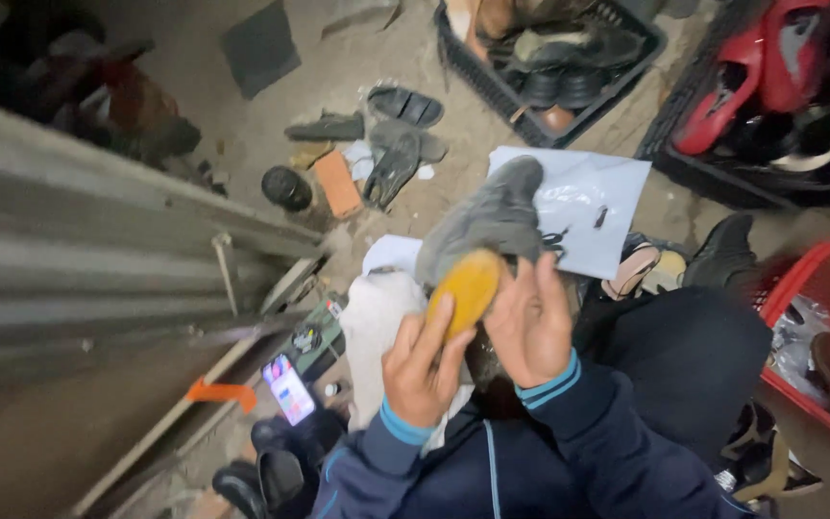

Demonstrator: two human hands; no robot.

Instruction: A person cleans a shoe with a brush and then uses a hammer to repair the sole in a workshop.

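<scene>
The grey shoe (492, 223) is held up at the middle of the view, over the person's lap, its long axis running from lower left to upper right, with the toe pointing up and to the right, away from the body. The yellow brush (468, 288) lies against the shoe's near end, tilted along much the same line. The left hand (423, 363) has its fingers wrapped around the brush's lower end. The right hand (530, 322) is at the shoe's heel with fingers spread upward; the blur hides whether it grips the shoe or only steadies it.

Below is a bare, dusty concrete floor (357, 67), dimly lit. A corrugated metal sheet (69, 259) fills the left side. A white plastic bag (588, 202), flat and roughly rectangular, lies beyond the shoe. A black crate (492, 86) full of dark shoes stands at the top, a red basket (809, 288) at the right edge. Loose sandals (405, 106) and an orange brick (338, 183) lie near a round black tin (286, 187). A lit phone (289, 388) rests at lower left
</scene>
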